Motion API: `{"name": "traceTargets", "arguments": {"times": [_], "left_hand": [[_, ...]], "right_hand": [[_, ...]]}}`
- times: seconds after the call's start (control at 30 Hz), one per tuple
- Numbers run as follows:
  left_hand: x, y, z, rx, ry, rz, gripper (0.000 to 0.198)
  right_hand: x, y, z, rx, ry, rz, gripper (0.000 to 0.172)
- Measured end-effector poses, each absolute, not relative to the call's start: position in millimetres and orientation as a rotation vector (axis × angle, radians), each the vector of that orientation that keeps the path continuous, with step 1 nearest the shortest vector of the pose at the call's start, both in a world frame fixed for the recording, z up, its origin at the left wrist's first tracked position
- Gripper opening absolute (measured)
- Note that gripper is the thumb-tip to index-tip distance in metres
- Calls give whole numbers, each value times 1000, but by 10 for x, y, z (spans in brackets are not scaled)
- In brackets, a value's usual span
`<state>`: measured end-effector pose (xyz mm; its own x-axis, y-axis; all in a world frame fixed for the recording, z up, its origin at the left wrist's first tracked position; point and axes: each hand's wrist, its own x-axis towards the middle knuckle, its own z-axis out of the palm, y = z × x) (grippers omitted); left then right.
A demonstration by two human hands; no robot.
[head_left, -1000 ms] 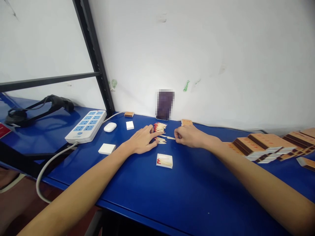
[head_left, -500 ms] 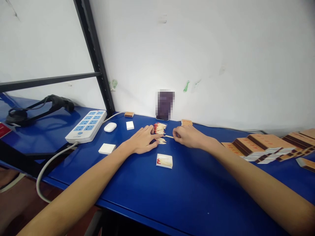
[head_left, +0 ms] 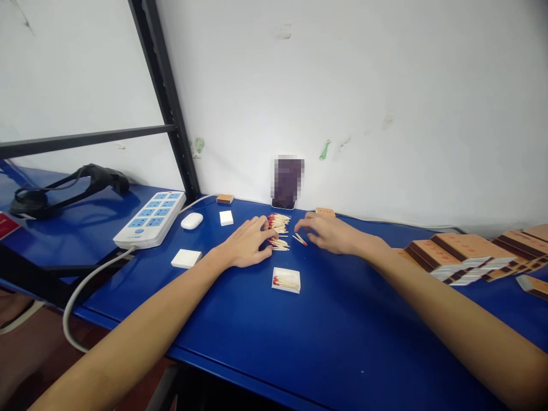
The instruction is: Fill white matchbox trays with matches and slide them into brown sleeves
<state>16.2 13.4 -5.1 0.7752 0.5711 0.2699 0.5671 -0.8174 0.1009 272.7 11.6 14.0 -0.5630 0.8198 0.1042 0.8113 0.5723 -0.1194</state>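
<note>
A pile of red-tipped matches (head_left: 280,224) lies on the blue table, its heads toward my left hand. My left hand (head_left: 248,242) rests at the pile's left side, fingers spread, fingertips touching the matches. A couple of loose matches (head_left: 300,238) lie apart to the right of the pile, red heads toward the lower right. Just beside them is my right hand (head_left: 323,231), its fingers apart and curved over the table with nothing between them. Nearer to me sits a white matchbox tray (head_left: 286,273) with several matches in it.
Stacked matchboxes (head_left: 462,251) stand at the right. A power strip (head_left: 149,220), a white earbud case (head_left: 192,221) and white boxes (head_left: 186,258) are on the left. A phone (head_left: 287,182) leans on the wall, with a matchbox (head_left: 325,212) to its right.
My right hand has opened and let go of matches, which now lie turned on the table. My left index finger has drawn back from over the pile.
</note>
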Motion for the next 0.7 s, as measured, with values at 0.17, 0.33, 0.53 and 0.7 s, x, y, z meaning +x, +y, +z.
{"name": "traceTargets", "arguments": {"times": [0.17, 0.33, 0.53, 0.7], "left_hand": [[162, 132, -42, 2946, 962, 443, 34], [155, 136, -65, 2898, 990, 458, 38], [146, 180, -120, 2645, 1063, 537, 45], [153, 230, -162, 2582, 1065, 625, 47]], "right_hand": [[2722, 127, 119, -1223, -2763, 185, 40], [2688, 106, 185, -1246, -2782, 319, 31], [2620, 25, 311, -1406, -2741, 521, 16], [2377, -135, 353, -1355, -2727, 732, 13]]}}
